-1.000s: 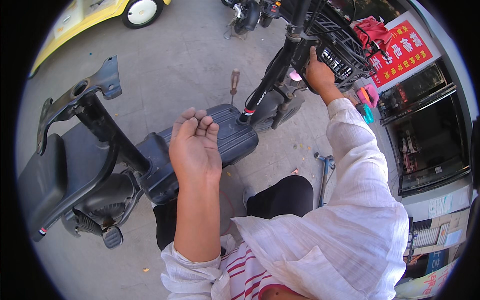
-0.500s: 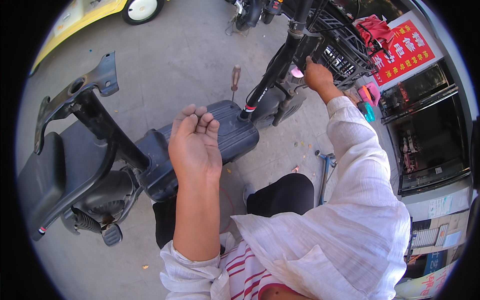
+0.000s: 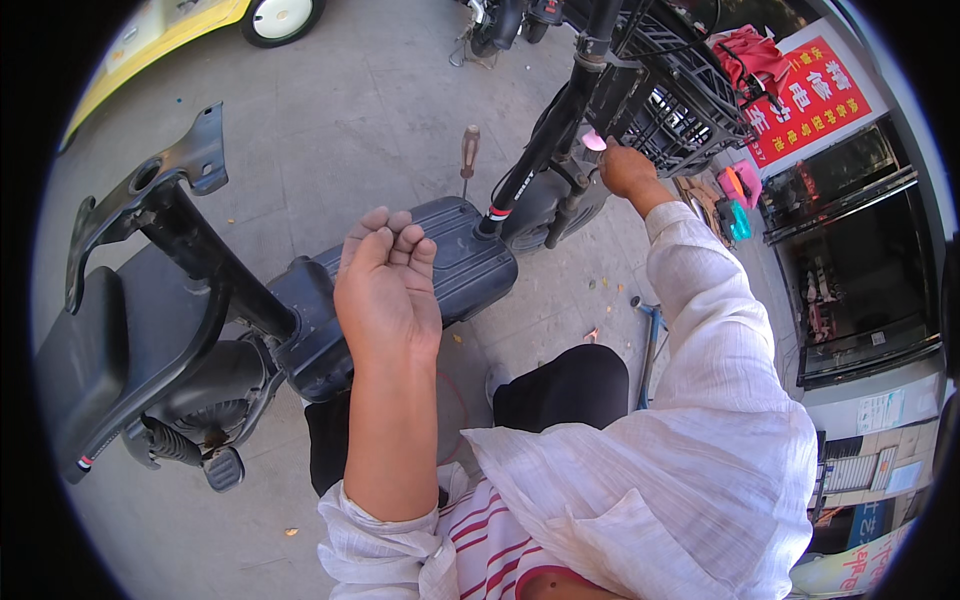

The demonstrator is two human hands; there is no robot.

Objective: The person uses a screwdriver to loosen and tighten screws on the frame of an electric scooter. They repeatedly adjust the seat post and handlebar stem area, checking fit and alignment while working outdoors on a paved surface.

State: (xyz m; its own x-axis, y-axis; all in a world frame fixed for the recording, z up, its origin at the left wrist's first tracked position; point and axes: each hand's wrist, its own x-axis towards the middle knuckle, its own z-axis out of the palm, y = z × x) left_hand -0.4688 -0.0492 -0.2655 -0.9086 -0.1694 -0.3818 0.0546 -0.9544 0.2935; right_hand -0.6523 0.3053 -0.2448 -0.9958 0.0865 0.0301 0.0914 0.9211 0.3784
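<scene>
My left hand (image 3: 388,290) is raised palm up above the black footboard (image 3: 455,245) of an electric bike. Its fingers curl loosely with gaps between them, and the palm holds nothing. My right hand (image 3: 632,174) reaches to the bike's front, just below the black wire basket (image 3: 690,110). Those fingers are bent inward and partly hidden, so whatever they grip cannot be made out. Beside them shows a small pink piece (image 3: 594,141), near the black steering column (image 3: 550,140). A screwdriver (image 3: 469,152) with a brown handle stands upright by the footboard's far edge.
The black seat (image 3: 85,330) and a curved metal bracket (image 3: 165,170) are at left. A blue-grey metal stand (image 3: 650,345) lies beside my knee (image 3: 565,385). Pink and teal items (image 3: 738,200) rest by the shop front at right. A yellow vehicle (image 3: 160,40) is at far left.
My right hand has come down and nearer, from the bracket behind the basket to beside the pink piece, which now shows more fully. My left hand has hardly moved.
</scene>
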